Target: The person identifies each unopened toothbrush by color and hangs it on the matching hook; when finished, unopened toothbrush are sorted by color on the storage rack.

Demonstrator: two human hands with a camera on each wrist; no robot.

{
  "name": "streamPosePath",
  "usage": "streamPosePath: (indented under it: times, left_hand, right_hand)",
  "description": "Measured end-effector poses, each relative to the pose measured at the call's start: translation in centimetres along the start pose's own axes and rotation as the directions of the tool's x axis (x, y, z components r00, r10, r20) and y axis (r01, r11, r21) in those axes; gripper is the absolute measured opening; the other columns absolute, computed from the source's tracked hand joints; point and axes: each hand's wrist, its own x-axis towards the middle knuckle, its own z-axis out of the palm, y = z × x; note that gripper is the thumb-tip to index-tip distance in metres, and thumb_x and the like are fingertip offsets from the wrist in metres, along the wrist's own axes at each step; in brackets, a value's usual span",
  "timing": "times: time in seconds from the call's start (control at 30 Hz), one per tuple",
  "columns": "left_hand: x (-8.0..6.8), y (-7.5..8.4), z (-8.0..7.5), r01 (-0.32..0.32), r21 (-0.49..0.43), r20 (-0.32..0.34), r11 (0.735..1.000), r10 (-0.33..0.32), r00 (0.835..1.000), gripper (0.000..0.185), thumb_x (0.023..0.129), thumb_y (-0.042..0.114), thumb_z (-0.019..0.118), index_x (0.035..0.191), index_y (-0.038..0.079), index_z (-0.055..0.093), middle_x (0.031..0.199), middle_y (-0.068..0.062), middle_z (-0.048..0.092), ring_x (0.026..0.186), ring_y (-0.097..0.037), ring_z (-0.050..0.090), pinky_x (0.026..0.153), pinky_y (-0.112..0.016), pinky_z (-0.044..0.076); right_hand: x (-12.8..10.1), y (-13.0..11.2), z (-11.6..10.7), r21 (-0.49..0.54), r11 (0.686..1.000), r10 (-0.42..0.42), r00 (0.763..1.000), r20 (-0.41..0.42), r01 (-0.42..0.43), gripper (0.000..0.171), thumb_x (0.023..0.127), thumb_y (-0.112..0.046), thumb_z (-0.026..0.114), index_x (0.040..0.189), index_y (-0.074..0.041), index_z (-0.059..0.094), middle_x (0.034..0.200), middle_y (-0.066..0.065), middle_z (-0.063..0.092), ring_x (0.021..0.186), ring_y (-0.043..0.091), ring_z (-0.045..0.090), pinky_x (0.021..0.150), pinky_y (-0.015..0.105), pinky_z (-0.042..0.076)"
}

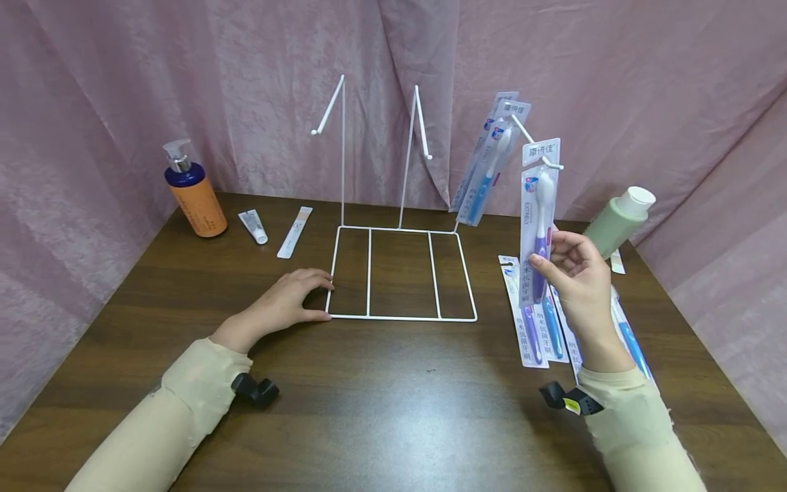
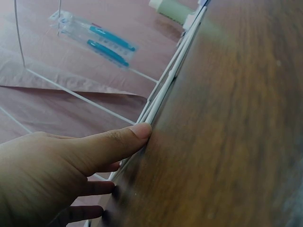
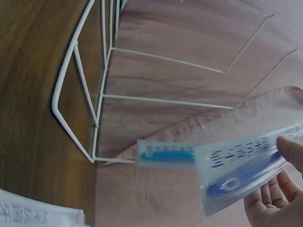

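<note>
My right hand (image 1: pixel 578 280) pinches a packaged purple toothbrush (image 1: pixel 538 225) by the lower part of its pack, thumb in front. The top of that pack is at the tip of the right hook (image 1: pixel 552 164) of a white wire rack (image 1: pixel 402 318), and the hook's end shows in front of the card. Two packaged blue toothbrushes (image 1: pixel 486 178) hang further back on the same hook. At the rack's front left corner rests my left hand (image 1: pixel 285 297), its thumb (image 2: pixel 141 130) against the wire and the other fingers spread along the side bar.
Several packaged toothbrushes (image 1: pixel 521 321) lie on the table under and beside my right hand. A green bottle (image 1: pixel 615 222) leans behind it. On the left are an orange pump bottle (image 1: pixel 199 205), a small white tube (image 1: pixel 253 226) and a white sachet (image 1: pixel 295 232). Two bare hooks (image 1: pixel 332 102) rise from the rack.
</note>
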Motion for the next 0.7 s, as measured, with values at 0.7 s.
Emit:
streamPosePath:
  times: [0.7]
  left_hand:
    - [-0.1,0.0,0.0,0.000,-0.009,-0.008,1.000,0.000,1.000,0.049,0.077,0.032,0.080,0.115,0.005,0.064,0.129,-0.014,0.059,0.126,-0.034,0.050,0.104,-0.056,0.038]
  right_hand:
    - [3.0,2.3,3.4,0.043,0.999,0.004,0.997,-0.079,-0.001,0.034,0.080,0.011,0.068,0.095,-0.018,0.061,0.079,-0.007,0.062,0.069,0.002,0.059,0.064,0.012,0.050]
